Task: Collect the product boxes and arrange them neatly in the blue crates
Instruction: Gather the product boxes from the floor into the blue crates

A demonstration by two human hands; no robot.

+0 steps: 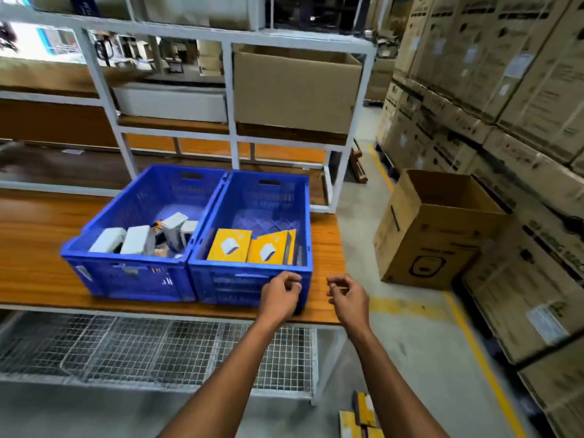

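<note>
Head view: yellow boxes (249, 248) sit at the near end of the right crate (303, 222), one lying flat on the left, the others leaning on edge against each other to its right; the far half of this crate shows bare mesh floor. More yellow boxes (360, 418) lie on the floor by the bottom edge of frame, not yet collected. Left crate (94, 222), touching the right one along their shared wall, holds loose white boxes (139, 238) tumbled at mixed angles with some darker items between them; contents too blurred to name further. Both crates rest on the wooden bench (31, 241), the right one near its right end. Left hand (279, 295) hovers at the near rim of the right crate, fingers loosely curled, gripping nothing. Right hand (346, 294) is just beside it over the bench corner, fingers also loosely curled and empty. Risks, as judged: the leaning boxes are unsupported on the far side, so a new box pushed in carelessly could tip them flat and spoil the row. The floor boxes lie close underfoot and could be stepped on or kicked. An open carton (442, 229) stands on the floor to the right, inside not visible; another carton (294, 90) sits on the rack (230, 99) behind.
</note>
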